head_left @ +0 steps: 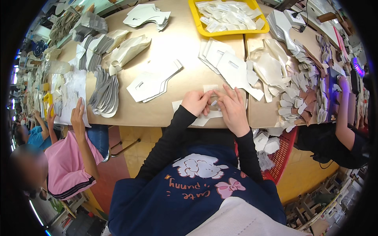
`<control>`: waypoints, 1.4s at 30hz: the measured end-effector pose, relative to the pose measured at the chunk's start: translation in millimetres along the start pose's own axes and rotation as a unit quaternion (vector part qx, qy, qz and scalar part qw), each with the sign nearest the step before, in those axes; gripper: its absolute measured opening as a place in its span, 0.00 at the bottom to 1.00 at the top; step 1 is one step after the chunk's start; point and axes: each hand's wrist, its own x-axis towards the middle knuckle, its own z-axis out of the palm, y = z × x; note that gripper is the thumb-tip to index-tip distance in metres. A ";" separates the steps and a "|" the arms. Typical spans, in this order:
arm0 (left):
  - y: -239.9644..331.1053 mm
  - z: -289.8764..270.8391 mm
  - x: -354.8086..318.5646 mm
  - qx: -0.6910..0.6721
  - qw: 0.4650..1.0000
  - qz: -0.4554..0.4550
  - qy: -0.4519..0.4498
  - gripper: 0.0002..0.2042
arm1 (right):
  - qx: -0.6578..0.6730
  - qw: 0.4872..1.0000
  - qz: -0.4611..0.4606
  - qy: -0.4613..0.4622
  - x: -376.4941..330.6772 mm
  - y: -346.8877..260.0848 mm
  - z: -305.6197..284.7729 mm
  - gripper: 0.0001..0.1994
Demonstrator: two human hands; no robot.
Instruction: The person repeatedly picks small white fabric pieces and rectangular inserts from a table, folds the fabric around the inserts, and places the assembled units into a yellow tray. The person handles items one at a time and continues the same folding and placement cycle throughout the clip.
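Note:
At the table's near edge, my left hand (pixel 195 103) is closed, its thumb and forefinger pinched together over a flat white cut piece (pixel 210 87). What the pinch holds is too small to make out. My right hand (pixel 234 112) lies close beside it with fingers spread, one fingertip meeting the left fingertips. A small whitish tab (pixel 214 103) shows between the hands. Another white cut piece (pixel 202 121) lies beneath them, partly covered. Just beyond my right fingers is a fanned stack of white panels with slots (pixel 233 67). A similar stack (pixel 151 83) lies to the left.
A yellow tray (pixel 233 33) of small white pieces stands at the back. Grey stacked pieces (pixel 105 94) and cream pieces (pixel 132 50) lie left. Brown and white scraps (pixel 305 88) crowd the right. A red basket (pixel 284 151) stands below. Co-workers sit on both sides, one in pink (pixel 71 165).

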 end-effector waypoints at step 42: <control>1.9 -6.5 -51.7 -0.212 0.962 0.170 -0.002 0.10 | 0.172 0.946 0.024 0.274 -7.3 -24.9 -13.0 0.15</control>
